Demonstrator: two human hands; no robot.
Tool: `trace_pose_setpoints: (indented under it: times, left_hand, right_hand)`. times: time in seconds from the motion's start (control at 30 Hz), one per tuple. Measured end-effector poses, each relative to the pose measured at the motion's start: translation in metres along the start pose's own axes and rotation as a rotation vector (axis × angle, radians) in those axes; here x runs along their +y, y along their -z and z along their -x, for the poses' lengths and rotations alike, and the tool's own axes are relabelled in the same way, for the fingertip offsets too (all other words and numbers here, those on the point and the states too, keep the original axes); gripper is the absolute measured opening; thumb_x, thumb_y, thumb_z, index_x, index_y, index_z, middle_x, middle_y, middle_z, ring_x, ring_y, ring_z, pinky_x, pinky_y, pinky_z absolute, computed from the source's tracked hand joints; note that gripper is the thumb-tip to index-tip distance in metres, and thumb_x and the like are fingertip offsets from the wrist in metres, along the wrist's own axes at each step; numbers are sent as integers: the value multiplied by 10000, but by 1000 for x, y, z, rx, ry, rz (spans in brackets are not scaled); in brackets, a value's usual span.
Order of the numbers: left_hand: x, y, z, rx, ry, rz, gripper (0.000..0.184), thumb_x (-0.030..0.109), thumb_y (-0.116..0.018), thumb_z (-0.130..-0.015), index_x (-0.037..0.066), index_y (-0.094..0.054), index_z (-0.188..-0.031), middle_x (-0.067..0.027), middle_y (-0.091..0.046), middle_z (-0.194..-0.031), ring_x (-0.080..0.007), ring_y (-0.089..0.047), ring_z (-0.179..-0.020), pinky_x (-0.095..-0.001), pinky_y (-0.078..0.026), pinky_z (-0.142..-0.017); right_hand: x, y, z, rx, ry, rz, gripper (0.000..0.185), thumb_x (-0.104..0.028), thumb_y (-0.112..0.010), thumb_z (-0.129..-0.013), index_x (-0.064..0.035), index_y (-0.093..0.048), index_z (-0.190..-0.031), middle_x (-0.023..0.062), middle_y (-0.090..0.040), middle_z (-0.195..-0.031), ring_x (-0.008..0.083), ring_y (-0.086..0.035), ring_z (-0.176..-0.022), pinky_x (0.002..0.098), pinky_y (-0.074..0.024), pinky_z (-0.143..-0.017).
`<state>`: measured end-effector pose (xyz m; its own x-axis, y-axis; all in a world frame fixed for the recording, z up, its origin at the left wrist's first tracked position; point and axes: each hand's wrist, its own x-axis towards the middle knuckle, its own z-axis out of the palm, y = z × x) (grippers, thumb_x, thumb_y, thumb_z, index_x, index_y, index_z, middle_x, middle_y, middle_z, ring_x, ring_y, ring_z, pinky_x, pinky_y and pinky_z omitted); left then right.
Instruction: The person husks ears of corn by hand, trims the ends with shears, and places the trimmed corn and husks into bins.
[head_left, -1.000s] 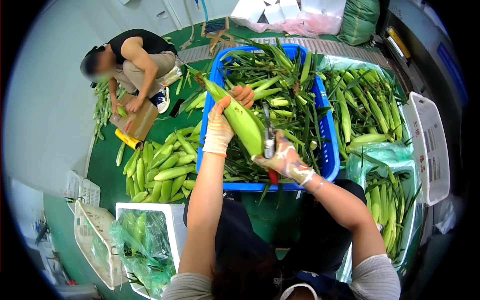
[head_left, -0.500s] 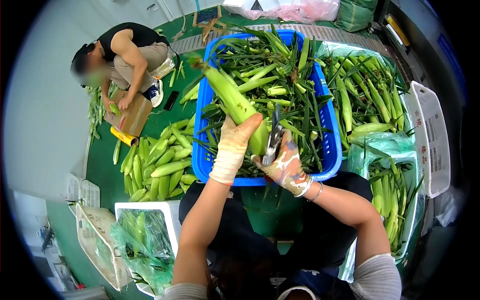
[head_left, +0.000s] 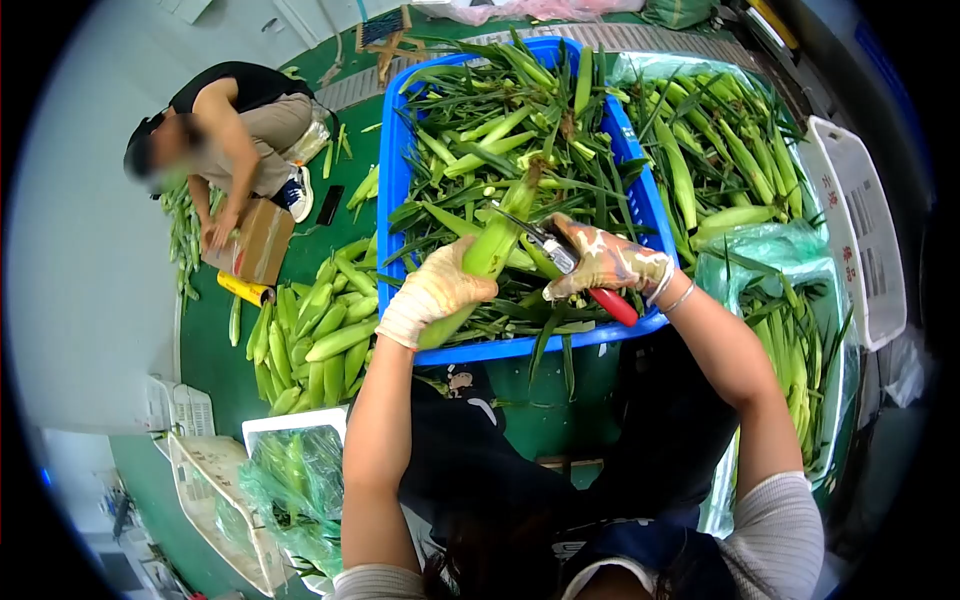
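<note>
trimming the brown silk end looks like the step in hand. the long, pale-green ear of corn in its husk point(head_left: 490, 250) slants over the near left part of the slatted blue plastic basket point(head_left: 500, 350), silk end up and away from the body. the left hand point(head_left: 440, 285), in a pale knit glove, is wrapped around the ear's middle, thumb across it. the right hand point(head_left: 612, 262), in a camouflage-patterned glove, pinches metal pruning shears with a red handle point(head_left: 614, 306) between thumb and fingers. their blades angle toward the ear's upper part; whether they touch the husk, i cannot tell.

a cut there would call for the blades to sit squarely across the narrow end, the ear held firm and the left fingers kept below the cutting line. the loose green leaves point(head_left: 480, 160) beneath could snag the blade tips.
</note>
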<state>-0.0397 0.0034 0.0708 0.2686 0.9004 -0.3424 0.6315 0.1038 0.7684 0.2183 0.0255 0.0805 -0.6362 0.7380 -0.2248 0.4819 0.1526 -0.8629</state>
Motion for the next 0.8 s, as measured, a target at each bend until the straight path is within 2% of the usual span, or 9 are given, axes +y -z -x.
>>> trace_pose_setpoints:
  times: [0.13,0.27,0.4,0.43,0.5,0.53,0.57,0.63,0.8]
  left_hand:
    - [-30,7,-2,14,-70,195,836,211,-799,-624,-82,-429,-1314,-185,-632,-1094,-221,-606,-993,-297,-467,-902]
    - [-53,54,15,334,32,124,534,120,-739,-739,-5,-523,-1211,-99,-669,-987,-159,-623,-898,-320,-493,-831]
    - [-221,143,19,501,61,-117,286,99,-664,-788,-8,-628,-1050,-107,-667,-953,-183,-608,-851,-323,-501,-764]
    - [-275,162,22,591,111,-131,533,60,-683,-706,-58,-536,-1205,-155,-622,-1135,-264,-585,-972,-388,-475,-878]
    - [-286,149,49,626,189,-473,712,130,-688,-696,-20,-416,-1337,-190,-557,-1263,-332,-570,-1071,-397,-439,-942]
    - [-242,128,54,654,545,-723,694,153,-674,-708,14,-426,-1341,-199,-555,-1271,-376,-554,-1102,-408,-427,-955]
    - [-330,168,50,674,631,-747,655,159,-626,-753,40,-410,-1360,-201,-571,-1246,-384,-544,-1115,-420,-438,-934]
    - [-303,164,57,936,796,-699,519,166,-594,-747,40,-534,-1246,-138,-652,-1124,-343,-614,-966,-403,-488,-804]
    - [-347,185,11,747,686,-575,375,145,-492,-805,23,-593,-1146,-177,-660,-1050,-354,-616,-921,-423,-480,-779]
  right_hand:
    - [18,-17,-2,-18,-126,-91,398,-313,-749,-695,13,-556,-815,95,-609,-691,194,-604,-638,339,-481,-601]
    - [29,-7,12,101,-181,-365,392,-377,-739,-727,-34,-550,-757,56,-577,-657,161,-564,-610,326,-455,-582]
    - [43,49,102,509,-143,-259,447,-450,-730,-733,-32,-589,-807,56,-562,-674,156,-533,-649,338,-425,-592]
    - [49,66,134,604,-176,-261,473,-472,-725,-734,-26,-601,-829,54,-558,-677,158,-535,-655,338,-425,-590]
    - [73,86,225,775,-78,-221,483,-462,-720,-735,-16,-602,-877,58,-561,-677,157,-552,-661,336,-438,-591]
    - [106,98,277,793,-162,29,468,-433,-710,-743,-13,-604,-921,70,-566,-693,157,-566,-666,338,-454,-602]
    - [115,96,312,877,-393,130,467,-414,-707,-746,-13,-608,-965,82,-583,-734,172,-582,-688,337,-468,-626]
    - [114,89,366,1054,-1020,126,491,-384,-707,-744,-16,-617,-1056,105,-627,-839,218,-617,-747,332,-493,-688]
    - [187,20,421,1031,-1255,139,533,-364,-749,-669,-17,-595,-1043,197,-651,-956,292,-626,-861,379,-490,-758]
